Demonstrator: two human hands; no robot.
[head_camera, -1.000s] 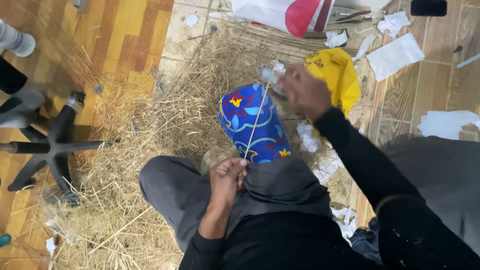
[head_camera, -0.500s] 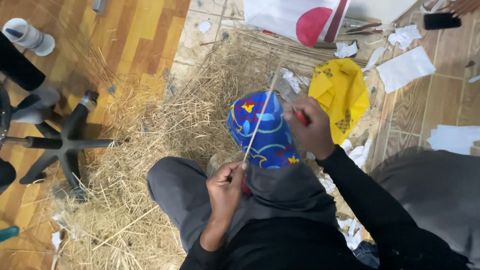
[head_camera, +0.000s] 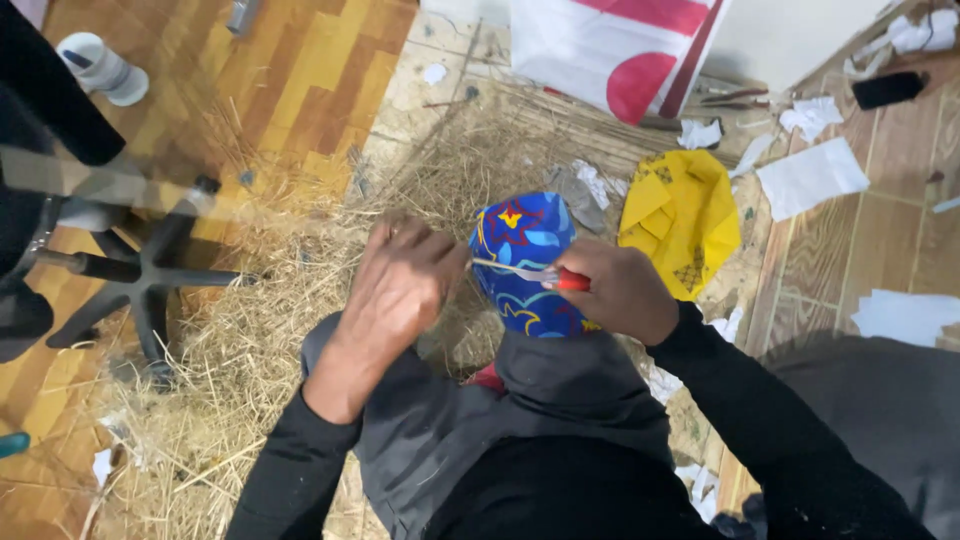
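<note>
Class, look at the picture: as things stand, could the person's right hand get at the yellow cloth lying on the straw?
Probably yes. The yellow cloth lies just beyond the right hand with nothing between them. But that hand already grips a red-handled tool against the blue patterned cloth, so it is not free.

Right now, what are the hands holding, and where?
The right hand grips a red-handled tool by its handle; the left hand pinches the thin stick's other end.

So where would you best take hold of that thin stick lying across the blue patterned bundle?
Probably at its two ends, pinched from above. The thin stick lies nearly level across the blue patterned bundle, so only its ends stand clear. The right hand pinches the red-tipped end; the left hand meets the other end from the straw side.
</note>
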